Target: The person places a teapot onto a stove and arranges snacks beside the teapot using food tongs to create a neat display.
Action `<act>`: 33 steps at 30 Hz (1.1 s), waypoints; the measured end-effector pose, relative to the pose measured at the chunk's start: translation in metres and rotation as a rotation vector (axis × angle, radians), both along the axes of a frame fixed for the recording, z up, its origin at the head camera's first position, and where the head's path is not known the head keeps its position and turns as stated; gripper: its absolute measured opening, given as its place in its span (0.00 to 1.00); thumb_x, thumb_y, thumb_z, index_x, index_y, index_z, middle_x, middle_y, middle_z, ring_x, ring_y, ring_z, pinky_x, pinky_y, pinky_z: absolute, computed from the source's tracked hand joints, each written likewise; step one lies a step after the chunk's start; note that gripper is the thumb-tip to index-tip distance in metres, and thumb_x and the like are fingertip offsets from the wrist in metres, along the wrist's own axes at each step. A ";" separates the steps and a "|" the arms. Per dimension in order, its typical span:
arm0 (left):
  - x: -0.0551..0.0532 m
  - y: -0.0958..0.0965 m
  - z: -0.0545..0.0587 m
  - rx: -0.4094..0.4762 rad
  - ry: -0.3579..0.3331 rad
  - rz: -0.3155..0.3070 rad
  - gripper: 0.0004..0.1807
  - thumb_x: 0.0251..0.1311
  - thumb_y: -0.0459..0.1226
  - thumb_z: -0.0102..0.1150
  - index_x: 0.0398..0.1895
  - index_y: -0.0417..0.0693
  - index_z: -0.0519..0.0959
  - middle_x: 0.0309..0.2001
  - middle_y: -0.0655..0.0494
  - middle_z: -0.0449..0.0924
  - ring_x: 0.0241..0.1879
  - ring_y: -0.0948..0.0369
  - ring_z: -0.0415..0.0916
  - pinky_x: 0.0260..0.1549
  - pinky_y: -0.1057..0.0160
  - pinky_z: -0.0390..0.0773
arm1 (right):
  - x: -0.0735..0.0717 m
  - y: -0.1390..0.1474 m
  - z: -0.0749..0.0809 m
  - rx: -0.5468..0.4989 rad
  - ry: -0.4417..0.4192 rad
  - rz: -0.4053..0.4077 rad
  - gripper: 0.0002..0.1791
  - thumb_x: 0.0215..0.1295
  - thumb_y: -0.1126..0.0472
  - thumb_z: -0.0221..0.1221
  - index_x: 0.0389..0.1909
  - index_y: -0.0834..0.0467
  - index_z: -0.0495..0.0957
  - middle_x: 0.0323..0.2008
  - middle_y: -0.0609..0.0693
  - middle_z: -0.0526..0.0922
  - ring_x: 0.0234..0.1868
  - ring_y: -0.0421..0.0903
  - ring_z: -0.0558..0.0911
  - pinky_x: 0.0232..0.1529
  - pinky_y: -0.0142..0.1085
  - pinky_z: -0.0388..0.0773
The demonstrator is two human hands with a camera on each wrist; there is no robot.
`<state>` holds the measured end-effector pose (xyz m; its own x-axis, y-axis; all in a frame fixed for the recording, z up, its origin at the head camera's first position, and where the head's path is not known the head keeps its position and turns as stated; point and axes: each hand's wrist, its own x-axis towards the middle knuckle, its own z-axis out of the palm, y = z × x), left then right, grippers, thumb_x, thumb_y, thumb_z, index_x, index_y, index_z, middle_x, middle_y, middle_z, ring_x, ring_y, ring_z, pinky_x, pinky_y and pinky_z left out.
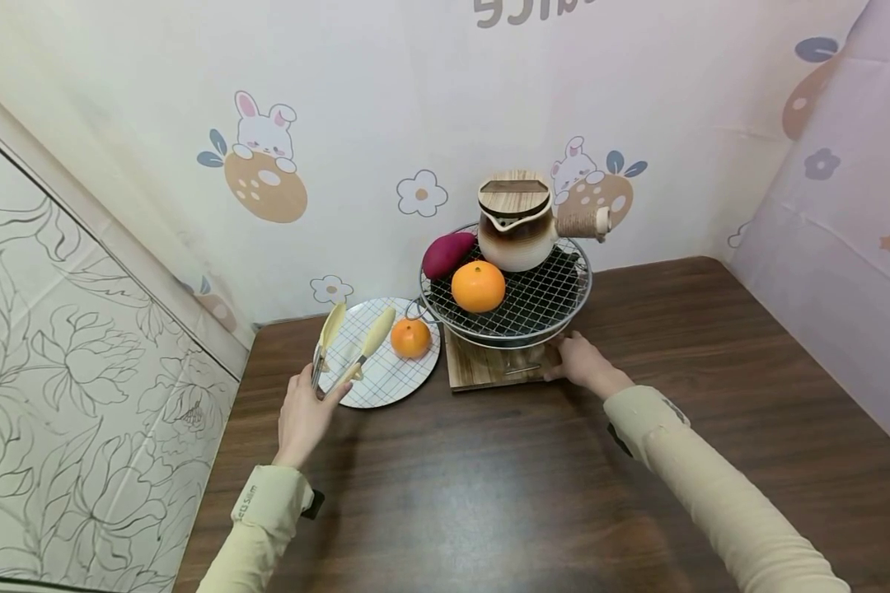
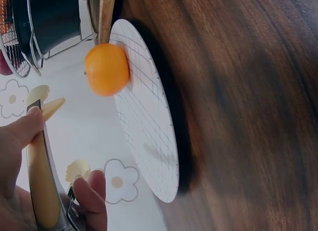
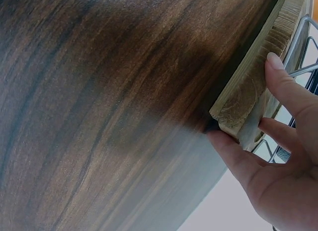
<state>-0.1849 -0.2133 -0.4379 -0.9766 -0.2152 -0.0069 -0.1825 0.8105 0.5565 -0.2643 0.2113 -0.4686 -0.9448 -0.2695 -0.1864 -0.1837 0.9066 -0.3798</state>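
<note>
Dark wood tabletop point(image 1: 445, 494) bears a wooden board point(image 1: 469, 371); the right hand point(image 1: 584, 362) pinches its near right corner. Left of the board, the left hand point(image 1: 306, 412) grips spread tongs point(image 1: 377, 332) over a checked plate point(image 1: 378, 389) holding a mandarin point(image 1: 411, 339). Above the board, a wire rack point(image 1: 540, 301) carries a lidded pot point(image 1: 515, 247).

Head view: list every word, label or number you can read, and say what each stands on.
"...ice": grey lettering, mirrored and cut off by the top edge, on the wall cloth.
Left sleeve cuff: small print, perhaps ending "Slim", too small to be sure.
Right sleeve cuff: dark marks, unreadable.
</note>
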 end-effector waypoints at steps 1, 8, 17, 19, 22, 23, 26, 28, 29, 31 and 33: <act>0.000 -0.001 -0.001 -0.002 -0.004 0.001 0.45 0.62 0.57 0.55 0.73 0.38 0.54 0.61 0.36 0.66 0.45 0.47 0.73 0.43 0.47 0.73 | 0.000 0.000 0.000 0.001 0.001 0.000 0.46 0.55 0.53 0.69 0.70 0.67 0.59 0.61 0.74 0.69 0.67 0.75 0.59 0.61 0.61 0.67; 0.000 -0.003 -0.006 -0.012 -0.054 -0.004 0.46 0.62 0.58 0.54 0.73 0.38 0.54 0.63 0.36 0.64 0.53 0.41 0.73 0.48 0.42 0.73 | 0.001 0.001 -0.001 0.002 0.020 0.004 0.46 0.54 0.53 0.69 0.70 0.67 0.60 0.60 0.75 0.70 0.66 0.76 0.60 0.60 0.61 0.68; -0.001 0.001 -0.010 -0.042 -0.089 -0.026 0.47 0.61 0.59 0.55 0.73 0.38 0.54 0.66 0.35 0.62 0.58 0.37 0.71 0.49 0.38 0.73 | 0.000 0.001 -0.001 -0.004 0.013 0.001 0.47 0.54 0.53 0.69 0.70 0.67 0.59 0.61 0.75 0.69 0.66 0.75 0.60 0.60 0.61 0.68; -0.001 0.003 -0.011 -0.052 -0.092 -0.031 0.47 0.61 0.59 0.56 0.73 0.38 0.55 0.66 0.35 0.62 0.58 0.36 0.71 0.49 0.38 0.73 | 0.000 0.000 -0.001 -0.002 0.011 0.001 0.46 0.54 0.53 0.69 0.70 0.67 0.59 0.61 0.75 0.69 0.66 0.75 0.60 0.60 0.61 0.68; -0.002 0.006 -0.014 -0.064 -0.091 -0.034 0.47 0.60 0.59 0.56 0.72 0.39 0.56 0.66 0.36 0.64 0.58 0.36 0.71 0.49 0.38 0.73 | 0.000 0.000 -0.002 -0.002 0.007 0.005 0.46 0.55 0.53 0.69 0.70 0.67 0.59 0.61 0.74 0.69 0.66 0.75 0.60 0.59 0.61 0.69; -0.002 0.007 -0.015 -0.066 -0.089 -0.036 0.47 0.60 0.59 0.56 0.72 0.39 0.56 0.65 0.36 0.64 0.58 0.36 0.71 0.49 0.38 0.73 | 0.000 0.001 -0.002 -0.001 0.006 0.007 0.46 0.55 0.52 0.69 0.70 0.67 0.59 0.61 0.75 0.69 0.66 0.75 0.60 0.59 0.61 0.69; -0.004 0.010 -0.017 -0.079 -0.088 -0.043 0.46 0.59 0.59 0.57 0.72 0.40 0.57 0.64 0.36 0.65 0.57 0.37 0.72 0.48 0.39 0.74 | -0.001 0.001 -0.003 0.002 0.010 0.009 0.46 0.55 0.52 0.69 0.70 0.67 0.60 0.61 0.75 0.69 0.66 0.76 0.60 0.59 0.61 0.68; -0.004 0.013 -0.018 -0.087 -0.087 -0.051 0.47 0.59 0.60 0.57 0.72 0.40 0.57 0.64 0.36 0.65 0.56 0.37 0.73 0.47 0.39 0.74 | -0.001 0.001 -0.002 0.001 0.010 0.007 0.46 0.55 0.52 0.69 0.70 0.66 0.59 0.61 0.75 0.68 0.66 0.76 0.60 0.59 0.62 0.69; -0.004 0.014 -0.018 -0.089 -0.089 -0.055 0.47 0.59 0.60 0.57 0.72 0.39 0.57 0.65 0.35 0.65 0.57 0.37 0.73 0.48 0.39 0.75 | -0.001 0.001 -0.002 0.000 0.009 0.005 0.46 0.55 0.53 0.69 0.70 0.66 0.59 0.62 0.76 0.68 0.66 0.76 0.60 0.59 0.62 0.69; -0.005 0.016 -0.019 -0.094 -0.090 -0.064 0.47 0.59 0.60 0.57 0.72 0.39 0.57 0.65 0.35 0.65 0.56 0.37 0.73 0.47 0.39 0.75 | -0.001 0.001 -0.002 -0.001 0.005 0.000 0.46 0.55 0.53 0.69 0.70 0.66 0.59 0.62 0.75 0.67 0.66 0.75 0.60 0.59 0.62 0.69; -0.005 0.018 -0.020 -0.100 -0.084 -0.074 0.47 0.59 0.60 0.58 0.71 0.38 0.58 0.65 0.34 0.65 0.55 0.37 0.74 0.47 0.39 0.75 | -0.001 0.001 -0.002 -0.001 0.001 -0.002 0.46 0.55 0.53 0.69 0.70 0.66 0.59 0.62 0.75 0.67 0.66 0.75 0.59 0.59 0.62 0.69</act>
